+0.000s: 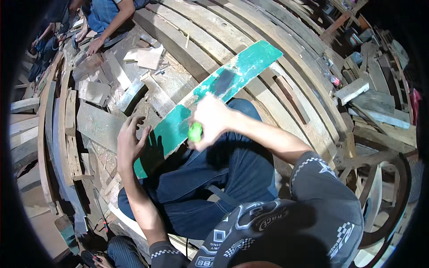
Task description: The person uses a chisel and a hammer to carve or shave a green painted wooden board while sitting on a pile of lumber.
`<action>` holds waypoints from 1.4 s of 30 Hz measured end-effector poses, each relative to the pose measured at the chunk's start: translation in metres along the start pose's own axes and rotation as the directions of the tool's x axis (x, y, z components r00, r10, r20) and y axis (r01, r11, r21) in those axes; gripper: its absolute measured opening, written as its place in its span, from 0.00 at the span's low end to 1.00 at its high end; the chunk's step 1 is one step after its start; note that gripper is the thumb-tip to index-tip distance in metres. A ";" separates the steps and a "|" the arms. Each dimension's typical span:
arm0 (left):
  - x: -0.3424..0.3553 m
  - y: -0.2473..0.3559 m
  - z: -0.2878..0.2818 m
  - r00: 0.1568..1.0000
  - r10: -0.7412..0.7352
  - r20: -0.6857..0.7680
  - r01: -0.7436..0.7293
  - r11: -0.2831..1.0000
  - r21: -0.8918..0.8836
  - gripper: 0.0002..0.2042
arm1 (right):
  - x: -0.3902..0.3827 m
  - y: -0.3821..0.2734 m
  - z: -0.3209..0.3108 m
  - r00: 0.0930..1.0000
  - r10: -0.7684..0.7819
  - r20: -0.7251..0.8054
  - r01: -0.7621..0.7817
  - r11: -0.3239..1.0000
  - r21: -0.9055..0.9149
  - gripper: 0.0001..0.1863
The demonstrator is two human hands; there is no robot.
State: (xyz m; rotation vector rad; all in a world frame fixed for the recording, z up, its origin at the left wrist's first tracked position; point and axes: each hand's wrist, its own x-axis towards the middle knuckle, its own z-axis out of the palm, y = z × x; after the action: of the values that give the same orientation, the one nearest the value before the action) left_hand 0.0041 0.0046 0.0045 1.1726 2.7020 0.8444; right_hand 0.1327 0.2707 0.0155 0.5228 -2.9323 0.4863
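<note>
A long, flat board with chipped green paint lies diagonally over my crossed legs, with bare pale wood and a dark patch along it. My right hand is closed around a bright green handle over the middle of the board; the tool's working end is hard to make out. Beside the board's lower left end, my left hand is open, fingers curved and apart, holding nothing; whether it touches the wood is unclear.
Long timber planks run behind the board. Wood offcuts cover the left side; stacked scrap wood and a curved dark wooden piece stand right. Other people work at upper left and lower left.
</note>
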 end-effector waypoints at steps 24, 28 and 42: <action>-0.002 0.002 -0.001 1.000 -0.011 -0.009 0.011 1.000 -0.025 0.15 | 0.000 -0.010 -0.018 0.992 -0.059 -0.114 0.075 0.986 0.147 0.20; -0.006 -0.002 0.001 1.000 -0.012 -0.004 0.011 1.000 -0.026 0.16 | 0.001 0.017 -0.030 0.964 -0.004 -0.265 0.052 0.983 0.174 0.21; -0.009 -0.006 -0.001 0.998 -0.058 0.027 0.058 0.998 -0.002 0.16 | 0.012 -0.016 0.000 0.956 -0.178 -0.233 0.242 0.929 0.281 0.23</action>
State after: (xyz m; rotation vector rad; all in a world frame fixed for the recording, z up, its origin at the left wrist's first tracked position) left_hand 0.0067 -0.0053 0.0011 1.0908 2.6983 0.8188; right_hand 0.1271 0.2526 0.0219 0.7652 -2.5786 0.9144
